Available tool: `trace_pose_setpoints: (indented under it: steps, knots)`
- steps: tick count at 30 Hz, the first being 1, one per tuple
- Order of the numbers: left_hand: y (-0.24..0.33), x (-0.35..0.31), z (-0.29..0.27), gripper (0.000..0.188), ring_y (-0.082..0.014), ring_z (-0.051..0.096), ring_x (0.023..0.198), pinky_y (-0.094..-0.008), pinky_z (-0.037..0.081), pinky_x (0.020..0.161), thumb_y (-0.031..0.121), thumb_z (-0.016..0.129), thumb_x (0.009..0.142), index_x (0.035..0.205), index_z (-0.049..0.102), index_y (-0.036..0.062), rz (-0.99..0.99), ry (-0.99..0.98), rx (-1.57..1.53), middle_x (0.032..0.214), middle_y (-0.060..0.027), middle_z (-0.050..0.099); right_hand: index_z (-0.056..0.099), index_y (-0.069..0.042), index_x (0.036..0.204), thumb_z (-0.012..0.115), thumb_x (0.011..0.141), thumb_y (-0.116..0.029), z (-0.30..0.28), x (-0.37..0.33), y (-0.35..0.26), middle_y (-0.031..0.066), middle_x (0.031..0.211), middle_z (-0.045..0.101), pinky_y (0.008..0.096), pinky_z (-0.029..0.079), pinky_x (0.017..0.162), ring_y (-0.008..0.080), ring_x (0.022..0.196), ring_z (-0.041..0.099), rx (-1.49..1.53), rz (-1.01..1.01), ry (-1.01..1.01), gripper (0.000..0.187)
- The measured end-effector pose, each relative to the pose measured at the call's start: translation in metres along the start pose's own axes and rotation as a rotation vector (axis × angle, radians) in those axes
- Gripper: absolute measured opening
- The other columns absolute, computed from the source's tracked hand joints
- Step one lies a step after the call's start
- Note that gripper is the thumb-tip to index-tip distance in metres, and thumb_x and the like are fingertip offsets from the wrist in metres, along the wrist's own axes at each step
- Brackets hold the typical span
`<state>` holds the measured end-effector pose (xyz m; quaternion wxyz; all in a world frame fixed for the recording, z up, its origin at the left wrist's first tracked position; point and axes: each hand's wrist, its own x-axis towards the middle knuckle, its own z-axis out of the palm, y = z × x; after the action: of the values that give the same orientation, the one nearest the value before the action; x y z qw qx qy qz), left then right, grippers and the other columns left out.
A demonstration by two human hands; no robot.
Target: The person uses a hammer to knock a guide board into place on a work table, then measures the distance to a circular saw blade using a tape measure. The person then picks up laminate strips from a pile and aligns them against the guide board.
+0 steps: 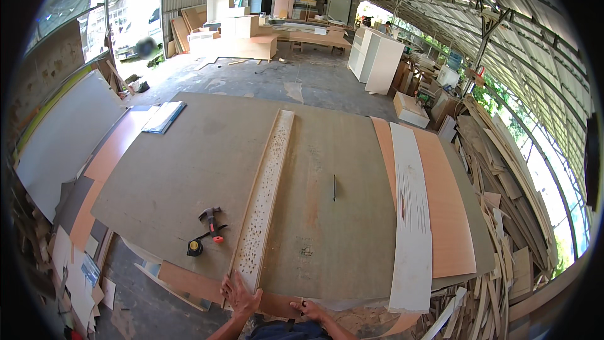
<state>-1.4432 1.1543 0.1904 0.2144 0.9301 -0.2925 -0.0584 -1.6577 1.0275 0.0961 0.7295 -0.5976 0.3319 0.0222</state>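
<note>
A long, narrow panel (267,182) lies lengthwise on the big worktable (340,239). Its pale face is dotted with brown spots, and thin wooden strips edge both long sides. My left hand (241,296) rests at the panel's near end, fingers stretched and spread over its left edge. At the table's front edge is my right hand (308,310), thumb and forefinger apart with nothing visible between them; its other fingers are partly hidden. Left of the panel lie a claw hammer (212,224) with a red-and-black handle and a black-and-yellow tape measure (195,248).
A thin dark pencil-like stick (335,187) lies right of the panel. Beyond it, a white board (412,220) overlaps orange-brown sheets (443,201). Scrap wood (503,277) piles up on the right. White cabinets (376,60) stand farther back; sheet offcuts (82,208) lean at left.
</note>
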Motion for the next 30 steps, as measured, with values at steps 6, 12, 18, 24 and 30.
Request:
trace_pose_setpoints:
  steps: [6,12,18,24,30]
  knots:
    - [-0.002,0.001,0.000,0.099,-0.0420,0.019,0.131,-0.0568,0.017,0.105,0.040,0.075,0.061,0.141,0.030,0.0000,-0.001,-0.003,0.001,0.139,-0.0279,0.024,0.059,-0.004,0.121,0.057,0.088,-0.055,0.001,-0.005,-0.015,0.0051,0.111,0.063,0.0308,0.042,0.088,0.0164,0.099,0.056,-0.099,0.004,-0.015,0.061]
    - [0.000,0.000,0.000,0.097,-0.0425,0.020,0.131,-0.0578,0.017,0.104,0.039,0.075,0.061,0.140,0.032,0.0001,0.007,0.009,-0.004,0.138,-0.0284,0.025,0.060,-0.002,0.119,0.055,0.089,-0.054,-0.006,0.000,-0.011,0.0059,0.111,0.065,0.0309,0.043,0.090,0.0163,0.101,0.057,-0.215,0.033,-0.055,0.060]
    - [0.000,0.000,-0.001,0.097,-0.0427,0.020,0.131,-0.0582,0.018,0.104,0.039,0.075,0.061,0.140,0.032,0.0009,0.004,0.011,-0.011,0.138,-0.0285,0.025,0.060,-0.002,0.119,0.055,0.090,-0.053,-0.004,-0.001,-0.015,0.0062,0.111,0.065,0.0303,0.043,0.090,0.0158,0.100,0.057,-0.185,0.025,-0.052,0.059]
    - [0.000,0.000,-0.003,0.098,-0.0426,0.021,0.131,-0.0587,0.018,0.104,0.039,0.075,0.060,0.140,0.032,0.0016,-0.016,0.004,-0.012,0.139,-0.0278,0.025,0.060,-0.002,0.120,0.056,0.089,-0.053,-0.007,-0.004,-0.023,0.0068,0.111,0.064,0.0308,0.043,0.091,0.0161,0.101,0.057,-0.238,0.015,-0.084,0.060]
    - [0.002,0.000,0.000,0.098,-0.0427,0.021,0.131,-0.0590,0.018,0.104,0.040,0.075,0.060,0.140,0.032,0.0018,-0.020,0.011,-0.019,0.138,-0.0278,0.025,0.060,-0.001,0.120,0.058,0.089,-0.051,-0.009,0.009,0.006,0.0068,0.112,0.064,0.0303,0.043,0.091,0.0167,0.101,0.057,-0.189,0.063,-0.048,0.059]
